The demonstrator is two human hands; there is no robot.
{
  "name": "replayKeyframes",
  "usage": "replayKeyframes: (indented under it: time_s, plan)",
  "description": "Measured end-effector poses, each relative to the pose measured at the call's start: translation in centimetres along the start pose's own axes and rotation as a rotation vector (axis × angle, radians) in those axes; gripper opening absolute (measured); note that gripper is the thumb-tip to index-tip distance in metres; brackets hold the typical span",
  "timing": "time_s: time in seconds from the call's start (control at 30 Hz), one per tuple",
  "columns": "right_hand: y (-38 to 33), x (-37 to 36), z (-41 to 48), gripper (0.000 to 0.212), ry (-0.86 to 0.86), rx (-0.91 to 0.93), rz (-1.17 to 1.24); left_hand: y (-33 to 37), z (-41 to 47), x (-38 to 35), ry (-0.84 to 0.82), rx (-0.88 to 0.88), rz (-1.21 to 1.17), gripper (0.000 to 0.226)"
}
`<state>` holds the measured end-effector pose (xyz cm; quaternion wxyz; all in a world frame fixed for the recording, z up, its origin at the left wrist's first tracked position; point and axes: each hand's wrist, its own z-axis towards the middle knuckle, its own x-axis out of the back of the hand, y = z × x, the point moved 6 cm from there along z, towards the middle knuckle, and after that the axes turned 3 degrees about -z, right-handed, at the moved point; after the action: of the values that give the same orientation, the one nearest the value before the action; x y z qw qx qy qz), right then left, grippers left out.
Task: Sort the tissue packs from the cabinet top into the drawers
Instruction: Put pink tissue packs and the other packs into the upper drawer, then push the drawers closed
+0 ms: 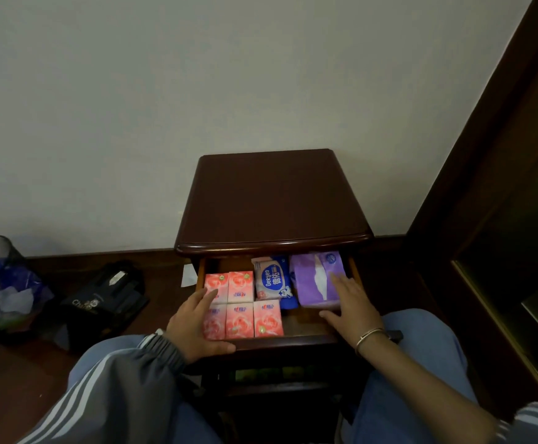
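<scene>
A dark wooden cabinet stands against the wall, and its top (270, 200) is bare. The upper drawer (293, 340) is pulled out. Inside lie several pink tissue packs (240, 318) on the left, a white and blue wipes pack (272, 282) in the middle, and a purple tissue pack (312, 280) on the right. My left hand (197, 328) rests on the drawer's front left corner, fingers over the pink packs, thumb on the front edge. My right hand (352, 307) lies flat with spread fingers on the purple pack.
A mesh waste bin (1, 283) with paper in it stands on the floor at the left, a black bag (107, 296) beside it. A dark wooden door frame (491, 200) runs along the right. My knees flank the cabinet. A lower drawer shows slightly below.
</scene>
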<state>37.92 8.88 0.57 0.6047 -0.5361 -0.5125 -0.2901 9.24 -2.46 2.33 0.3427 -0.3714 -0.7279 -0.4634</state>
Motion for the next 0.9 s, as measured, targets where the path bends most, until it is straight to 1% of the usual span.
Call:
replayKeyframes:
  time_s: [0.07,0.13,0.17,0.27,0.37,0.47,0.5,0.53,0.6,0.63,0.73,0.83,0.9]
  plan:
    - [0.1,0.2,0.4,0.066,-0.006,0.047,-0.125,0.0,0.0,-0.3,-0.032,-0.008,0.024,0.122]
    - [-0.1,1.0,1.3,0.048,0.033,0.061,-0.164,-0.1,0.0,-0.4,-0.045,-0.006,0.034,0.123]
    - [-0.2,1.4,1.8,0.043,0.033,0.056,-0.156,-0.1,0.1,-0.4,-0.046,-0.004,0.033,0.124]
    - [-0.6,1.9,3.2,0.037,0.014,0.058,-0.145,-0.1,0.2,-0.4,-0.050,-0.004,0.033,0.123]
    - [-0.5,2.0,3.4,0.037,0.060,0.086,-0.154,-0.1,0.0,-0.3,-0.024,-0.011,0.051,0.123]
    - [-0.3,2.8,1.7,0.049,0.179,0.160,-0.048,0.1,-0.2,-0.3,-0.003,-0.036,0.115,0.125]
    - [-0.4,2.8,0.9,0.058,0.165,0.203,-0.018,0.2,-0.3,-0.5,-0.018,-0.047,0.143,0.127]
    - [-0.4,2.5,0.1,0.068,0.102,0.255,-0.030,0.2,-0.3,-0.6,-0.038,-0.058,0.176,0.130]
    - [0.0,1.6,-1.3,0.088,-0.055,0.322,-0.145,0.3,-0.3,-0.7,-0.042,-0.074,0.260,0.134]
    - [0.5,1.6,-1.6,0.096,-0.102,0.317,-0.205,0.3,-0.3,-0.4,-0.019,-0.077,0.302,0.135]
    - [1.5,2.5,-1.5,0.113,-0.118,0.287,-0.316,0.2,-0.1,0.3,0.051,-0.083,0.356,0.140]
    - [0.4,2.6,-1.5,0.126,-0.166,0.389,-0.400,-0.1,-0.1,0.6,0.079,-0.087,0.352,0.144]
    - [-0.3,2.6,-1.3,0.131,-0.151,0.417,-0.463,-0.5,-0.1,0.8,0.114,-0.085,0.350,0.145]
